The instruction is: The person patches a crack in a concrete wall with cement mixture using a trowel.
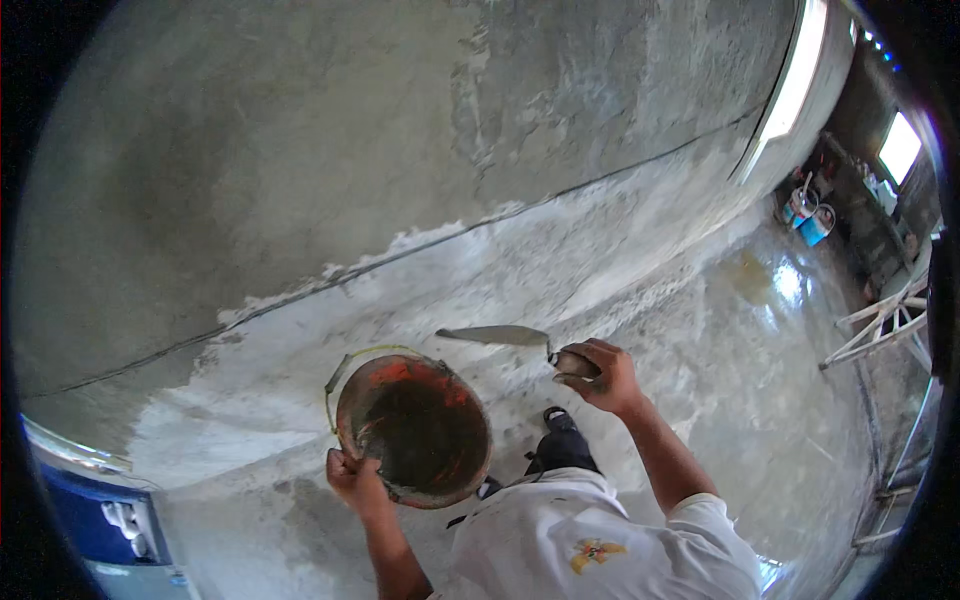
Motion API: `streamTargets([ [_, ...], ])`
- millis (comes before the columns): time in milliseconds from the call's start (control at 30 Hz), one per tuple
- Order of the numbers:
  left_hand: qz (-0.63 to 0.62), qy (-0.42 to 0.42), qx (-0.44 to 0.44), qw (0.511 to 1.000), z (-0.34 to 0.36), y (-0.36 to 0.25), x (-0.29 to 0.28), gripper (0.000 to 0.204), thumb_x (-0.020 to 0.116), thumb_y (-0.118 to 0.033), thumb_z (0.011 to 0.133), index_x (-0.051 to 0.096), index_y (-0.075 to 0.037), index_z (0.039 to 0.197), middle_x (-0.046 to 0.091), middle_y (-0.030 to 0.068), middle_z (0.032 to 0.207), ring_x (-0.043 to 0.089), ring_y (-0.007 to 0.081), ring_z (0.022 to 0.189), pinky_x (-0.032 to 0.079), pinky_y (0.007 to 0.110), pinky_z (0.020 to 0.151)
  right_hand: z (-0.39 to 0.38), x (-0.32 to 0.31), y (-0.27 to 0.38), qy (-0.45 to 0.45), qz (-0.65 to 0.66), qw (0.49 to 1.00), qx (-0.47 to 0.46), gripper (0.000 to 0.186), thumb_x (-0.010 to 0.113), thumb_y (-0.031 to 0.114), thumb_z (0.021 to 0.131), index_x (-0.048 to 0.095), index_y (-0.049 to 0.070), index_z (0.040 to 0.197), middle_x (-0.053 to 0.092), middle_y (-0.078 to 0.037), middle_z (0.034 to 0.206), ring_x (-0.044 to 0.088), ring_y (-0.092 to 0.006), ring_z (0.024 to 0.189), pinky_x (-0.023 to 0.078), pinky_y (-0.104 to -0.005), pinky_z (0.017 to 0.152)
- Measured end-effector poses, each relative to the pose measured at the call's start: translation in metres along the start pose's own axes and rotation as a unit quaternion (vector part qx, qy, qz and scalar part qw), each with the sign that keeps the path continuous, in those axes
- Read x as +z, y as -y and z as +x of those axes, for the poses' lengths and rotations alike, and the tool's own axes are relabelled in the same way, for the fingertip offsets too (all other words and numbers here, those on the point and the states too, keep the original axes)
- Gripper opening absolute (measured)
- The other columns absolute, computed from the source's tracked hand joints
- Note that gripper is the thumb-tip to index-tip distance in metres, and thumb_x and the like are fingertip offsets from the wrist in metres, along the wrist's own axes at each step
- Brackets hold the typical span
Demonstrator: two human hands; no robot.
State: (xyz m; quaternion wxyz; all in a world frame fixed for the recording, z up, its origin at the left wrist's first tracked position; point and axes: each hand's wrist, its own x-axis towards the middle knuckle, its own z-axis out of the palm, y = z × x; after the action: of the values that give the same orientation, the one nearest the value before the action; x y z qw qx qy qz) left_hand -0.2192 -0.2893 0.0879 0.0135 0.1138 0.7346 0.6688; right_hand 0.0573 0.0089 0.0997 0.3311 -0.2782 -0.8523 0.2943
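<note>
A head-worn fisheye looks down over the nearby bucket [418, 374] toward the wall [330, 150], its rim seemingly blurred

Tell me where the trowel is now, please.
In the head view, the trowel is near the picture's middle, held in the right hand and pointing left, close to the bucket.

Grey concrete floor [740, 400], shiny patch [788, 283], blue-white buckets [817, 227] standing.

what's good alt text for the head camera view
The right hand holds a trowel, while the left hand grips a smeared bucket by its rim. A rough grey wall fills much of the upper view, with a grey floor below.
</note>
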Motion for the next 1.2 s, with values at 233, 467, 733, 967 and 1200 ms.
streamTargets([
  [233,0.04,-0.059,-0.022,0.997,-0.009,-0.01,0.091,0.038,0.059,0.005,0.059,0.028,-0.012,0.072,0.025,-0.003,0.073,0.027,0.0124,0.067,0.031,0.027,0.065,0.105,-0.087,-0.133,0.007,-0.035,0.998,-0.044,0.034,0.085,0.016,0.077,0.072,0.006,0.106,0.07,-0.015,0.09,0.069,-0.0372,0.08,0.055,-0.0402,0.068],
  [467,-0.054,-0.121,-0.044,0.99,-0.046,-0.01,0.161,0.039,0.058,0.006,0.06,0.028,-0.013,0.073,0.026,-0.0038,0.075,0.028,0.0112,0.068,0.03,0.026,0.066,0.226,-0.106,-0.186,0.15,-0.08,0.979,-0.109,0.024,0.081,0.021,0.083,0.072,0.01,0.103,0.071,-0.014,0.089,0.069,-0.0371,0.081,0.055,-0.0431,0.069],
  [733,-0.126,-0.182,-0.084,0.972,-0.089,-0.002,0.182,0.04,0.056,0.008,0.06,0.027,-0.015,0.074,0.026,-0.005,0.076,0.026,0.0097,0.069,0.029,0.026,0.065,0.276,-0.097,-0.203,0.22,-0.088,0.961,-0.142,0.021,0.078,0.025,0.087,0.072,0.013,0.102,0.074,-0.011,0.093,0.07,-0.0363,0.084,0.055,-0.0441,0.07],
  [967,0.039,-0.208,-0.076,0.974,-0.106,0.002,0.167,0.039,0.056,0.007,0.061,0.025,-0.014,0.074,0.022,-0.0036,0.076,0.023,0.0122,0.068,0.027,0.026,0.064,0.295,-0.114,-0.188,0.208,-0.212,0.946,-0.128,0.021,0.075,0.029,0.089,0.073,0.015,0.103,0.075,-0.01,0.097,0.072,-0.0349,0.089,0.057,-0.0454,0.075],
  [1200,0.059,-0.226,-0.1,0.967,-0.105,-0.012,0.149,0.039,0.055,0.007,0.064,0.024,-0.013,0.075,0.021,-0.0023,0.076,0.023,0.0131,0.068,0.026,0.025,0.069,0.295,-0.162,-0.167,0.231,-0.194,0.946,-0.119,0.019,0.077,0.021,0.087,0.075,0.013,0.104,0.076,-0.01,0.098,0.072,-0.0326,0.092,0.058,-0.0437,0.078],
])
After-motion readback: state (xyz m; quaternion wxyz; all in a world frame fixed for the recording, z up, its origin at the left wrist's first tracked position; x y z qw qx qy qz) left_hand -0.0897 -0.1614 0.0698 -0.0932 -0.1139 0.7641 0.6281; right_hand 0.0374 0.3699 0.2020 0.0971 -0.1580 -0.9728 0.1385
